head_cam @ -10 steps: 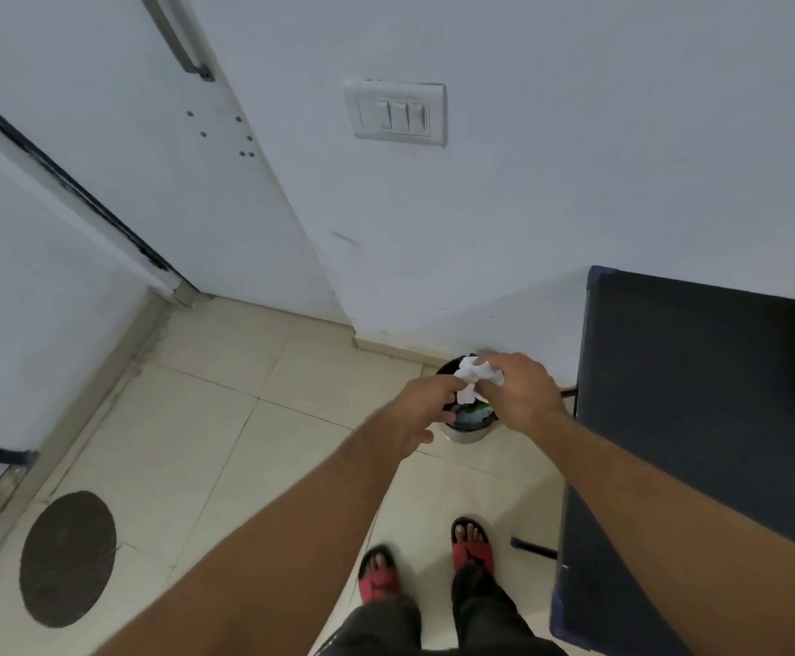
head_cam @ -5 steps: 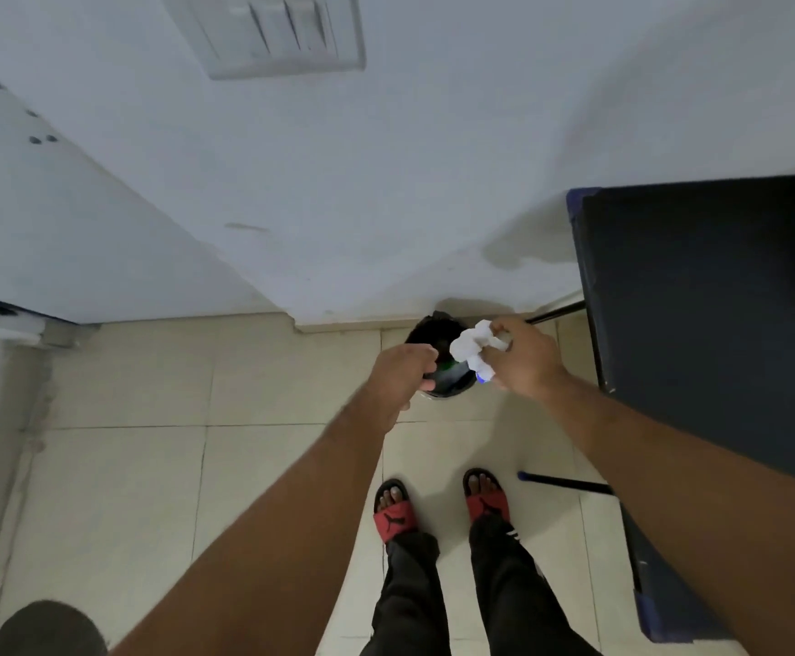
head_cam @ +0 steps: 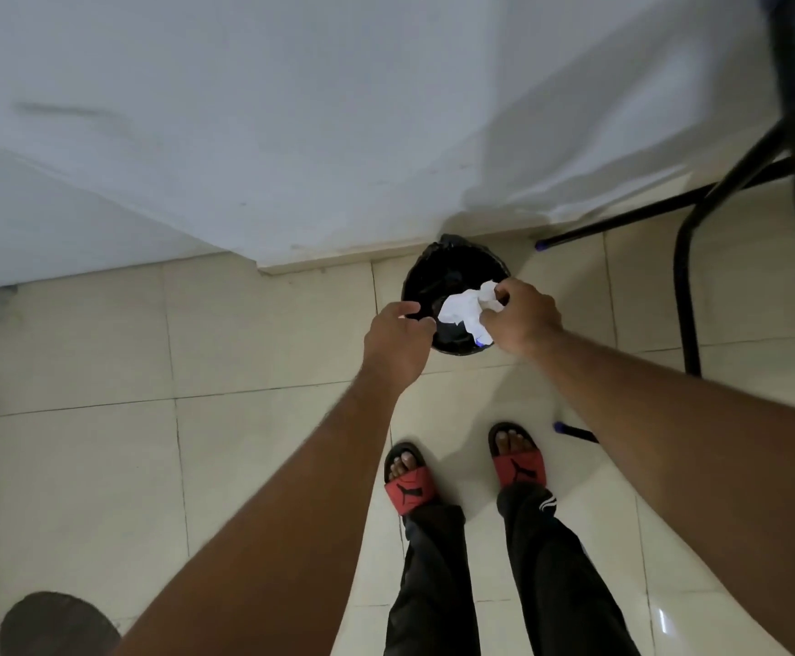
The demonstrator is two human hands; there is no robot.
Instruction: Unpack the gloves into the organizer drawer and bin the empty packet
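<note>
The right hand (head_cam: pixel 523 319) pinched the crumpled white packet (head_cam: pixel 464 312) between thumb and fingers, holding it directly over the open mouth of the black-lined bin (head_cam: pixel 426 262). That bin stood on the tiled floor (head_cam: pixel 267 333) against the wall's skirting. The left hand (head_cam: pixel 397 338) hovered at the bin's left rim, fingers loosely curled and holding nothing.

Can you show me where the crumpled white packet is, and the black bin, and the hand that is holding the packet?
packet (head_cam: pixel 462 309), head view, middle of the crumpled white part.
bin (head_cam: pixel 414 281), head view, left side of its black rim.
right hand (head_cam: pixel 523 319), head view, back of the hand.
</note>
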